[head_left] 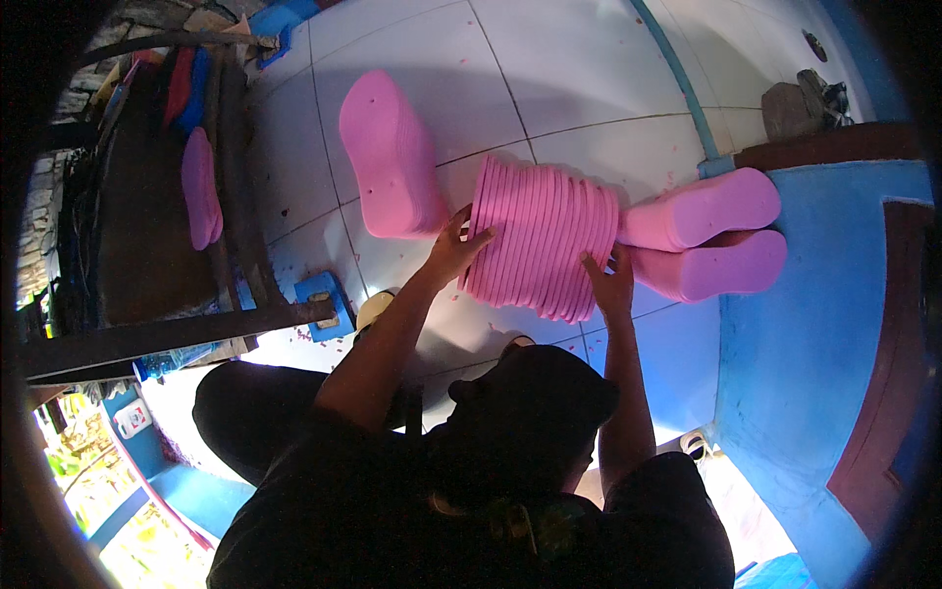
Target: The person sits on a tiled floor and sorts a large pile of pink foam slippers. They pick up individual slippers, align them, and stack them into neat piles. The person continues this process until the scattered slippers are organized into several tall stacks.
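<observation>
A row of pink foam shoe soles [540, 240], stood on edge and packed face to face, spans the space between my two hands. My left hand [458, 250] grips its left end, thumb over the near side and fingers along the outer face. At the opposite end, my right hand [610, 282] clasps the last soles, thumb and fingers bent around them. Just beyond my left hand rises an upright stack of pink soles [385, 162], its top sole showing small holes. Two more stacks, one farther [721, 208] and one nearer [721, 267], lie right of my right hand.
Pale floor tiles [422, 44] carry scattered pink scraps. A dark wooden bench [147, 226] stands on the left, with a pair of pink soles [201, 187] on it and a blue-capped leg [324, 304]. A blue wall [814, 314] bounds the right, near some dark stones [793, 108].
</observation>
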Motion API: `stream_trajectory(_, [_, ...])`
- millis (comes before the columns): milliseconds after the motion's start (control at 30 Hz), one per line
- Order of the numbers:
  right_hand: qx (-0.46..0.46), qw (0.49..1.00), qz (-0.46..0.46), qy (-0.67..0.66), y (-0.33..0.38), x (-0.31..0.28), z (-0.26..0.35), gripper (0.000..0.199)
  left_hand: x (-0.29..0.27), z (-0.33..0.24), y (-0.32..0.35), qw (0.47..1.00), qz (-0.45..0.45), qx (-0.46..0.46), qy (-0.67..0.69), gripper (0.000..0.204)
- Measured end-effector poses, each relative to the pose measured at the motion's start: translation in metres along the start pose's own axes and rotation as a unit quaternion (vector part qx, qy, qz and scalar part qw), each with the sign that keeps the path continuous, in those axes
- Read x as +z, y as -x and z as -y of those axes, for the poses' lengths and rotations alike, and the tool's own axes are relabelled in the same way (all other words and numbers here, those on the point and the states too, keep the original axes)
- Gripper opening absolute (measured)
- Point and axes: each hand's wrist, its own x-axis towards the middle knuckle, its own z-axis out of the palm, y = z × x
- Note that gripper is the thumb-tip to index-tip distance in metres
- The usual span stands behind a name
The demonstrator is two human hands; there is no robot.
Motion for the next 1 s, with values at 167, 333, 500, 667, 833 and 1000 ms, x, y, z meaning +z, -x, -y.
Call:
stream_trajectory(167, [0.019, 0.999, 0.04, 0.024, -0.01, 0.021, 0.002, 0.071, 0.007, 0.007, -0.008, 1.0, 0.005, -0.006, 0.024, 0.077])
stream_trajectory(333, [-0.157, 0.985, -0.058, 0.039, -0.008, 0.014, 0.033, 0.084, 0.016, -0.03, 0.006, 0.99, -0.046, 0.133, 0.03, 0.078])
stream_trajectory(500, [-0.303, 0.947, -0.102, -0.04, -0.008, 0.025, 0.048, 0.09, 0.007, -0.042, 0.015, 0.942, -0.116, 0.314, -0.025, 0.076])
stream_trajectory(667, [-0.272, 0.953, -0.072, 0.114, -0.01, 0.031, 0.013, 0.077, 0.012, -0.015, 0.012, 0.963, -0.116, 0.243, -0.01, 0.07])
stream_trajectory(833, [-0.255, 0.963, -0.07, 0.051, -0.012, 0.03, 0.011, 0.068, 0.008, -0.028, 0.014, 0.957, -0.104, 0.272, -0.003, 0.062])
stream_trajectory(1000, [-0.197, 0.966, -0.112, 0.121, 0.009, 0.021, 0.051, 0.04, 0.006, -0.012, 0.016, 0.975, -0.176, 0.057, -0.122, 0.062])
